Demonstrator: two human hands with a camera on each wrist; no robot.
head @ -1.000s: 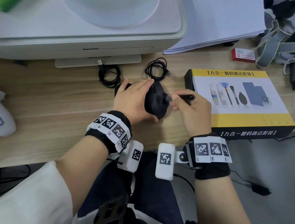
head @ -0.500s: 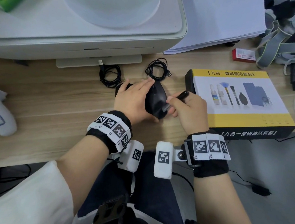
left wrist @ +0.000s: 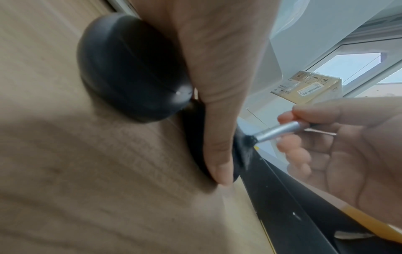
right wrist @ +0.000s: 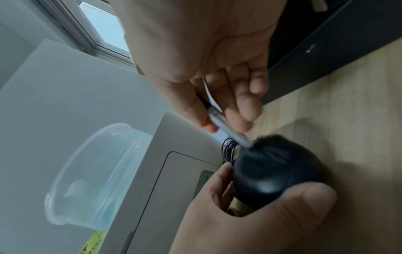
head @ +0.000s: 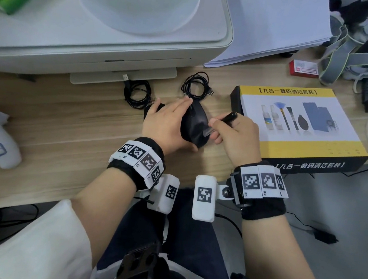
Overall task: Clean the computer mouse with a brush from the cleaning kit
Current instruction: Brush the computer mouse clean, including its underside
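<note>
Since a second ago we see the brush (head: 222, 123) tilt, its handle end swinging up away from the desk's near edge. The left hand (head: 166, 124) grips the mouse (head: 194, 123), tipped on its side near the middle of the desk (head: 58, 117). The right hand (head: 237, 136) pinches the brush. Only the right wrist view shows the bristles (right wrist: 264, 145) splayed against the mouse; from the head they hide behind fingers.

Soft even daylight, wrist views blurred, edges warped
</note>
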